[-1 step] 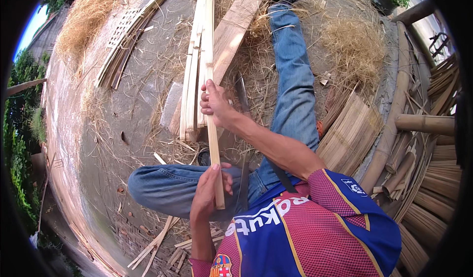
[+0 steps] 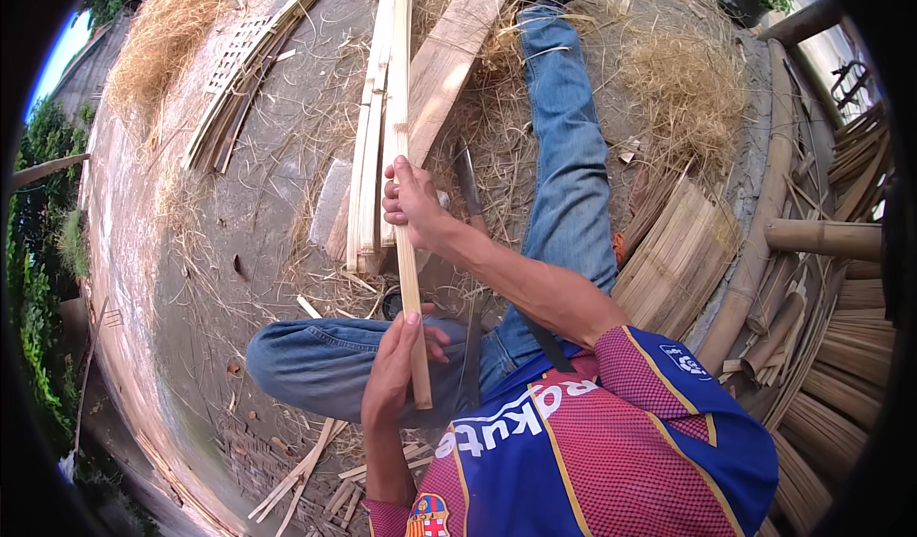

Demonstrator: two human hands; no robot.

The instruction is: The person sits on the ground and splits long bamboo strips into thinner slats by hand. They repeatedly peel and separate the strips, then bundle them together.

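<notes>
A long, pale bamboo strip runs from near my chest away toward the far edge, held in both hands. My right hand is closed around it about mid-view, thumb lying along its top. Nearer to me, my left hand holds the strip close to its near end, thumb on its face and fingers around behind, somewhat loosely curled. Just left of the right hand lie several more pale bamboo strips, side by side. Under and beside them slants a wooden plank.
A narrow blade lies right of my right hand, near my outstretched leg. Split bamboo slats are stacked at the right. Curly shavings and a bundle of dark strips lie on the ground. A bamboo pole juts in.
Both hands and the held bamboo strip have shifted slightly left. My left hand sits a touch farther up the strip, and its fingers show a little more spread.
</notes>
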